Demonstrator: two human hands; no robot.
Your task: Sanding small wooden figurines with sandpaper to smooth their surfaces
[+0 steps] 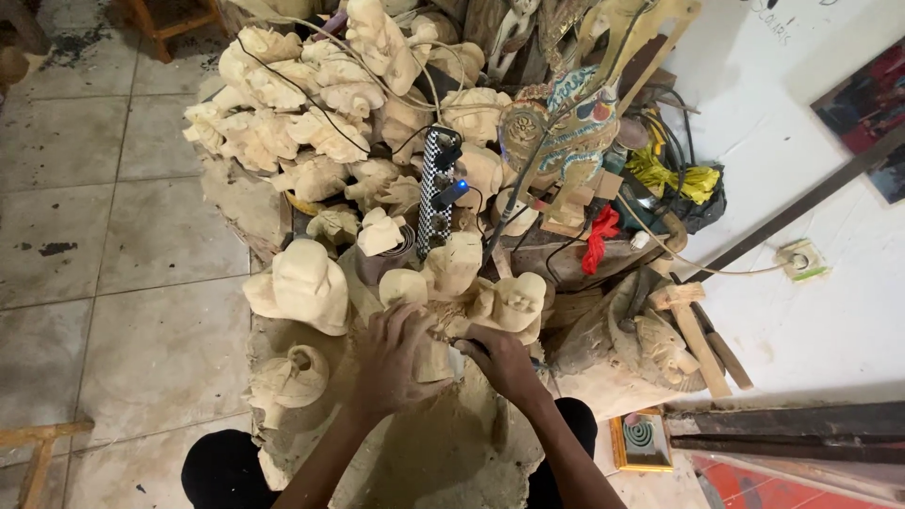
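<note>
tiled floor (141, 236), left hand (391, 363) gripping pale wood carving (443, 316), right hand (500, 363) closed on half-hidden tool

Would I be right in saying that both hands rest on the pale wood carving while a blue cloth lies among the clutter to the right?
Not quite: the cloth is red, not blue, as the head view shows. Both the left hand and right hand do rest on the pale wood carving.
</note>
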